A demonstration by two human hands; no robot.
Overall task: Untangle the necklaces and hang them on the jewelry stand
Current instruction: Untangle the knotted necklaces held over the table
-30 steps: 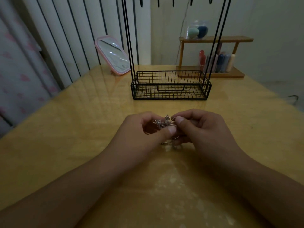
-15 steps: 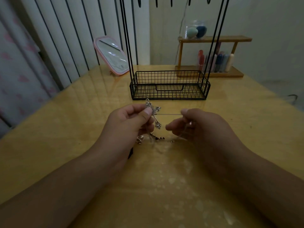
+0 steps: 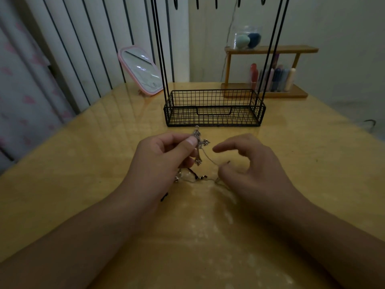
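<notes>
Upright, roughly: cross pendant (image 3: 199, 147) pinched by left hand (image 3: 164, 155).

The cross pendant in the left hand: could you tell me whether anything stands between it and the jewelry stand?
Nothing visible does: only bare table separates the cross pendant from the jewelry stand.

There were two bare hands, left (image 3: 164, 157) and right (image 3: 250, 163), one silver cross pendant (image 3: 199, 146), one black wire jewelry stand (image 3: 214, 109), one pink-framed mirror (image 3: 141, 69), one wooden shelf (image 3: 268, 50) and two sponges in one clear jar (image 3: 246, 37).
</notes>
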